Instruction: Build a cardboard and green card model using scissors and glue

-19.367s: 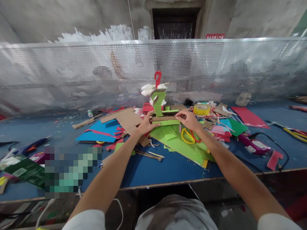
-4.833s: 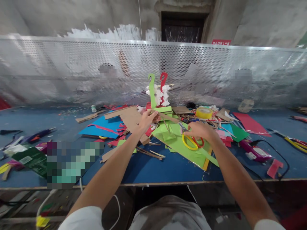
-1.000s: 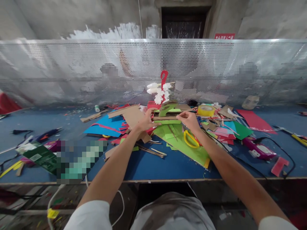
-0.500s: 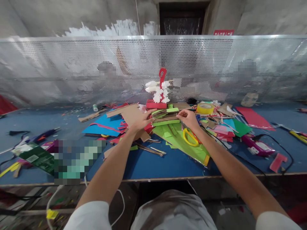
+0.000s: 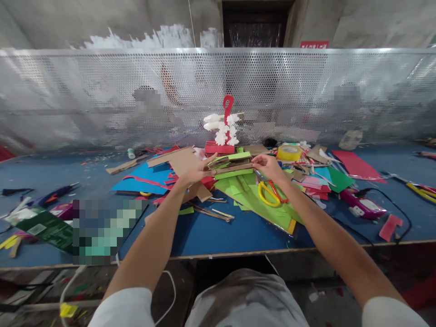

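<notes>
Both hands hold a small cardboard box (image 5: 235, 168) edged with bright green paper, at the middle of the table. My left hand (image 5: 198, 171) grips its left end, thumb near the lower edge and fingers at the upper one. At the right end, my right hand (image 5: 270, 166) pinches the cardboard with thumb and fingertips. Inner brown walls show between the green upper and lower strips. Below the box lies a large green sheet (image 5: 254, 202), with scissors (image 5: 269, 194) with yellow and red handles on it, close to my right wrist.
Behind the box stands a red hooked ornament (image 5: 227, 109) with white flowers on a red base. Yellow tape (image 5: 289, 153) and paper scraps lie to the right, along with a purple tool (image 5: 363, 205) and its cord. Blue sheet (image 5: 143, 179) is left; a perforated metal screen (image 5: 102, 100) closes the back.
The box's green upper strip now lies straighter across its top, and more of it shows. Both hands keep hold of the ends. The whole view has shifted slightly.
</notes>
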A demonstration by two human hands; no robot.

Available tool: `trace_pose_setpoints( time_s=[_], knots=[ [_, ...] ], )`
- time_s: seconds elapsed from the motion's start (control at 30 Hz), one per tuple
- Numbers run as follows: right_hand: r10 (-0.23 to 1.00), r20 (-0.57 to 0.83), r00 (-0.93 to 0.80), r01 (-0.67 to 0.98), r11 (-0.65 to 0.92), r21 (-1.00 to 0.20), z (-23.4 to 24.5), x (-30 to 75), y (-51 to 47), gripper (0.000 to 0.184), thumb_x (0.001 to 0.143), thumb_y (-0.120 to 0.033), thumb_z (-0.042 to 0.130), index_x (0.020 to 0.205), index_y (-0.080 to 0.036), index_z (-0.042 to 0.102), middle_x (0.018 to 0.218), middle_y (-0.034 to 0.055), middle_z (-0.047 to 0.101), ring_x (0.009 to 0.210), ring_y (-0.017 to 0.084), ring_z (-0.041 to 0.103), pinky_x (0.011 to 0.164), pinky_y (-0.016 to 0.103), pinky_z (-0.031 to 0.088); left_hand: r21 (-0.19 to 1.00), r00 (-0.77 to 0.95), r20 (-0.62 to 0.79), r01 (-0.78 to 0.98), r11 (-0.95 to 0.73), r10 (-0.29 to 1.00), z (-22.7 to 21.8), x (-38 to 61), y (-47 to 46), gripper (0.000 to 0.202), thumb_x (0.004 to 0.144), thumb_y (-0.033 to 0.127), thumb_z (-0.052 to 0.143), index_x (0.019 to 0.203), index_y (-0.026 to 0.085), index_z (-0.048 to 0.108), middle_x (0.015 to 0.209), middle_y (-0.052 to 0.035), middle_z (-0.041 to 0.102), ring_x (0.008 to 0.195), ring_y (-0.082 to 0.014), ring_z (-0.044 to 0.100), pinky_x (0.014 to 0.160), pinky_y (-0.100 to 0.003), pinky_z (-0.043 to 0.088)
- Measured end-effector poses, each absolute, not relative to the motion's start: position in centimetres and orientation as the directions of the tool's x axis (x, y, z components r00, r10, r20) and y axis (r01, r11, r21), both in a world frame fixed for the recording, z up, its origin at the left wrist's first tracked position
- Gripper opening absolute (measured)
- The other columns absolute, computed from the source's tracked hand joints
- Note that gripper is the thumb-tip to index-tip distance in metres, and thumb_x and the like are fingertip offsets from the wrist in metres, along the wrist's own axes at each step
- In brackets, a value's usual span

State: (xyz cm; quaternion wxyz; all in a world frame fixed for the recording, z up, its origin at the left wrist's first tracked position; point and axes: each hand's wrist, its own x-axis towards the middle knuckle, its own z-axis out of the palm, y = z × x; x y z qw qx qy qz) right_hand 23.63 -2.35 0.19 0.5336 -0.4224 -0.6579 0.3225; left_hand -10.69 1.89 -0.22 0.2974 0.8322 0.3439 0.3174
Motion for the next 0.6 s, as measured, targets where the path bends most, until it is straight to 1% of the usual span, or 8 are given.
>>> trace_pose_setpoints(
  time_s=[0.07, 0.13, 0.2, 0.27, 0.37, 0.47, 0.6],
  knots=[
    [0.909, 0.410, -0.073, 0.197, 0.417, -0.888, 0.3, 23.7, -2.5, 0.020, 0.070, -0.034, 0.079, 0.084, -0.022, 0.071, 0.080, 0.0030, 0.072, 0.075, 0.020, 0.068, 0.077, 0.038, 0.060, 0.718, 0.564, 0.320, 0.380, -0.583, 0.761, -0.2, -10.7, 1.9, 0.090, 0.078, 0.065, 0.078, 0.157, 0.028, 0.055, 0.154, -0.0088, 0.063, 0.149, -0.0381, 0.051, 0.123, -0.055, 0.042],
    [0.910, 0.410, -0.067, 0.208, 0.415, -0.886, 0.3, 23.6, -2.6, 0.021, 0.072, -0.037, 0.078, 0.084, -0.021, 0.071, 0.081, 0.0037, 0.073, 0.075, 0.020, 0.068, 0.077, 0.037, 0.060, 0.728, 0.570, 0.305, 0.377, -0.573, 0.763, 0.0, -10.6, 1.6, 0.087, 0.078, 0.064, 0.078, 0.155, 0.028, 0.058, 0.151, -0.0072, 0.065, 0.148, -0.0406, 0.051, 0.122, -0.055, 0.045],
    [0.901, 0.429, -0.061, 0.237, 0.431, -0.871, 0.2, 23.5, -2.6, 0.023, 0.072, -0.039, 0.079, 0.083, -0.021, 0.070, 0.079, 0.0031, 0.072, 0.073, 0.019, 0.067, 0.075, 0.036, 0.059, 0.741, 0.568, 0.284, 0.382, -0.553, 0.773, 0.3, -10.5, 1.1, 0.083, 0.080, 0.062, 0.077, 0.153, 0.027, 0.060, 0.150, -0.0057, 0.065, 0.145, -0.0436, 0.052, 0.118, -0.056, 0.049],
    [0.892, 0.447, -0.064, 0.260, 0.448, -0.856, 0.0, 23.5, -2.5, 0.025, 0.070, -0.039, 0.081, 0.082, -0.021, 0.068, 0.077, 0.0023, 0.071, 0.071, 0.019, 0.066, 0.075, 0.036, 0.058, 0.746, 0.551, 0.287, 0.385, -0.544, 0.783, 0.6, -10.3, 0.5, 0.080, 0.080, 0.059, 0.076, 0.152, 0.026, 0.061, 0.153, -0.0050, 0.063, 0.144, -0.0454, 0.053, 0.117, -0.057, 0.050],
    [0.890, 0.451, -0.073, 0.268, 0.453, -0.850, -0.2, 23.5, -2.2, 0.026, 0.069, -0.038, 0.081, 0.082, -0.021, 0.068, 0.077, 0.0024, 0.071, 0.071, 0.019, 0.066, 0.075, 0.036, 0.057, 0.732, 0.536, 0.336, 0.369, -0.573, 0.775, 0.7, -10.2, 0.3, 0.078, 0.079, 0.053, 0.075, 0.150, 0.024, 0.063, 0.156, -0.0048, 0.060, 0.149, -0.0444, 0.048, 0.123, -0.056, 0.043],
    [0.887, 0.455, -0.082, 0.270, 0.459, -0.846, -0.3, 23.6, -2.1, 0.024, 0.069, -0.038, 0.080, 0.082, -0.022, 0.068, 0.077, 0.0024, 0.071, 0.071, 0.020, 0.066, 0.074, 0.036, 0.057, 0.719, 0.551, 0.364, 0.346, -0.603, 0.751, 0.3, -10.4, 1.2, 0.078, 0.077, 0.049, 0.075, 0.150, 0.026, 0.063, 0.153, -0.0052, 0.064, 0.154, -0.0410, 0.043, 0.128, -0.056, 0.036],
    [0.875, 0.472, -0.107, 0.286, 0.482, -0.828, -0.1, 23.7, -2.2, 0.024, 0.070, -0.040, 0.079, 0.082, -0.022, 0.069, 0.075, 0.0021, 0.071, 0.069, 0.019, 0.066, 0.072, 0.035, 0.055, 0.732, 0.548, 0.370, 0.324, -0.599, 0.750, -0.4, -10.8, 2.5, 0.079, 0.077, 0.054, 0.074, 0.150, 0.027, 0.063, 0.152, -0.0057, 0.064, 0.155, -0.0401, 0.042, 0.131, -0.058, 0.029]
  ],
)
